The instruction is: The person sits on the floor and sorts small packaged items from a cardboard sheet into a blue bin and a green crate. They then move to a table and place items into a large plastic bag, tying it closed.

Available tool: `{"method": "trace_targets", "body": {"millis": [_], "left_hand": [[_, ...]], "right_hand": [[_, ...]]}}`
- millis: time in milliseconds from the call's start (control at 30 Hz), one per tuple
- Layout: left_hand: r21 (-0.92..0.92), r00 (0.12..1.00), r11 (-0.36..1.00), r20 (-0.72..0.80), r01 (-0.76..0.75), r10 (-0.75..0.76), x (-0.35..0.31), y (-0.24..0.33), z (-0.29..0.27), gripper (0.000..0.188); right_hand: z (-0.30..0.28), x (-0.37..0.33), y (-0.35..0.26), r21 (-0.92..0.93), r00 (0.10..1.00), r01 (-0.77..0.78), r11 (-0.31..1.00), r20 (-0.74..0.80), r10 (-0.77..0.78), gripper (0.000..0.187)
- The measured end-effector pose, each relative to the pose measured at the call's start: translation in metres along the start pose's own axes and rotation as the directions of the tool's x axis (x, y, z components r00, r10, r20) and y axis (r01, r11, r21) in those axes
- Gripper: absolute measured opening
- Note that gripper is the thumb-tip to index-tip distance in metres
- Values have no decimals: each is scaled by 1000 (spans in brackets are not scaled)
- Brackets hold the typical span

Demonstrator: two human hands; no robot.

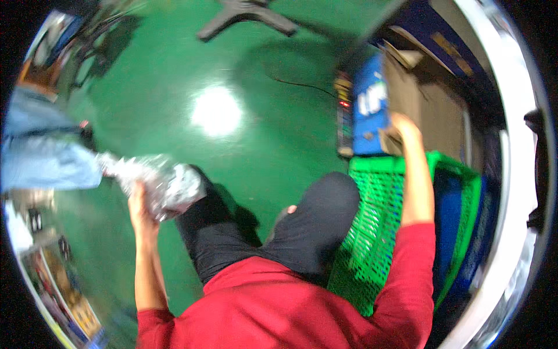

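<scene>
My left hand (141, 208) is closed on a crinkled clear plastic bag (165, 185) beside my left knee. What the bag contains is too blurred to make out. My right arm reaches forward over a green plastic basket (375, 224). At its end, my right hand (405, 128) grips the near edge of a blue and brown cardboard box (369, 99), which stands just beyond the basket. The fingertips are partly hidden against the cardboard.
A power strip (344, 119) with a red light lies left of the box, its cord trailing over the green floor (273, 116). A chair base (247, 14) stands ahead. Someone's denim clothing (49, 148) is at the left. A white edge (511, 232) runs along the right.
</scene>
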State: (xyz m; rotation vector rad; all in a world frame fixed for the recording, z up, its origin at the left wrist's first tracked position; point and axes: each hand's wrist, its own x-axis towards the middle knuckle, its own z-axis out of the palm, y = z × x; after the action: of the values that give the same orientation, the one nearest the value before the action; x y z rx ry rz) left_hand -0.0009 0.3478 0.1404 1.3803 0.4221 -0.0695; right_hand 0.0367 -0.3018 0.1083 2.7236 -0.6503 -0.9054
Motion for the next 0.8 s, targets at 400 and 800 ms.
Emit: {"method": "trace_targets", "body": {"millis": [400,800], "left_hand": [[-537,944,835,322,121,70,39,92,93,42],[7,903,959,338,282,-267,-41,268,122,54]], "right_hand": [[-113,-146,-314,946,373,-233,-227,-129,-919,87],[-253,-288,-248,610,780,-61,-790,-465,-419,79]]}}
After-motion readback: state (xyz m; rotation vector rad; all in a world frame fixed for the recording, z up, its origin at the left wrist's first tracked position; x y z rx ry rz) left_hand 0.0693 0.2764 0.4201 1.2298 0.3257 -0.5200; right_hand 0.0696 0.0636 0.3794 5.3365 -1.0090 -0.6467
